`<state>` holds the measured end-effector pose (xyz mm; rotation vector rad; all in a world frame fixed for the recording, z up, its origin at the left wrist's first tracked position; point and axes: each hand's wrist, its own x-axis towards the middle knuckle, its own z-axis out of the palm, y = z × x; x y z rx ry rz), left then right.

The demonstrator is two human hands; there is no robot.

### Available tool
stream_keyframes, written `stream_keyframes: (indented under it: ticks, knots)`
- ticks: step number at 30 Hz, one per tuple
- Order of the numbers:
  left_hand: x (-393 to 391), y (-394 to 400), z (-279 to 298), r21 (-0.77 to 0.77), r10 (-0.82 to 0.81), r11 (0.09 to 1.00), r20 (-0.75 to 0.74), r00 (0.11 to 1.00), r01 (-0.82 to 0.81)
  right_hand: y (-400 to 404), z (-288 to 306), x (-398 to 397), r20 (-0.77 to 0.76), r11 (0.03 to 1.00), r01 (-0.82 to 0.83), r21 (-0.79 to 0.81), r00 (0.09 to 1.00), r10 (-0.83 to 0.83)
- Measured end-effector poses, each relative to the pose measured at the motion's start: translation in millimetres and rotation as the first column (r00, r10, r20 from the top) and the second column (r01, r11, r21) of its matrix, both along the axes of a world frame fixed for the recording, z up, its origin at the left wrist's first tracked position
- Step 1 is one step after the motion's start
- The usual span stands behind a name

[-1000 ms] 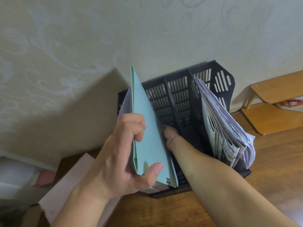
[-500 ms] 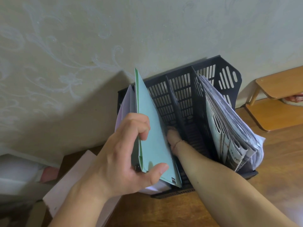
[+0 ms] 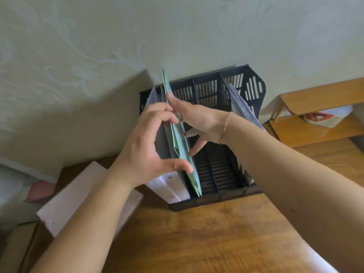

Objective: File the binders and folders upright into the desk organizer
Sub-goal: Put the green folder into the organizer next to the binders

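Head camera looks down, close over desk organizer point(image 3: 254, 89)

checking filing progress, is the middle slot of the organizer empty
Empty: the middle slot shows only its bare slatted floor, right of the green folder.

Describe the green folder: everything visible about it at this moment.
The green folder is thin, pale green, card-like, with a small dark mark near its lower front corner. It stands on edge, leaning slightly, in the black organizer's leftmost slot beside a white binder. The left hand grips it; the right hand's fingers touch its right face.
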<state>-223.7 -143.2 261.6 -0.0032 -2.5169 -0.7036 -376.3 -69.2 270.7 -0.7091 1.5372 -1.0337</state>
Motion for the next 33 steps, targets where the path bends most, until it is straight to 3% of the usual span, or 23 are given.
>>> stream_keyframes:
  ticks: [4,11,15,19,23,26,28,30,33]
  knots:
    - [-1,0,2,-0.077,0.078,0.994,-0.011,0.997,-0.079,-7,-1,0,0.043,0.995,0.028,0.098,0.999,-0.032]
    - [8,15,0,-0.135,0.142,0.982,0.091,0.986,-0.130,-7,-26,2,0.075,0.998,0.009,0.055,0.997,-0.014]
    - [20,22,-4,-0.164,0.170,0.976,0.145,0.975,-0.145,-6,-25,4,-0.039,0.999,0.015,0.035,0.999,-0.014]
    - [23,5,5,-0.259,0.058,0.965,0.055,0.997,-0.042,-33,-14,-13,-0.300,0.995,0.096,-0.028,0.949,-0.100]
    - [24,-9,7,-0.340,0.027,0.941,0.079,0.996,0.002,-66,-21,-37,-0.631,0.989,0.113,-0.093,0.762,-0.146]
    - [25,-12,6,-0.262,0.064,0.964,0.067,0.996,-0.044,-76,-15,-52,-0.832,0.992,0.018,-0.125,0.542,-0.115]
    - [27,-7,3,-0.204,0.133,0.972,0.047,0.990,-0.121,-79,-3,-57,-0.931,0.975,-0.129,-0.180,0.343,-0.127]
    - [29,2,-4,-0.157,0.217,0.965,0.019,0.976,-0.211,-82,12,-65,-0.984,0.911,-0.394,-0.125,0.168,-0.062]
    - [31,17,-15,-0.151,0.339,0.930,-0.010,0.941,-0.337,-83,30,-82,-0.998,0.821,-0.570,0.029,0.023,0.052]
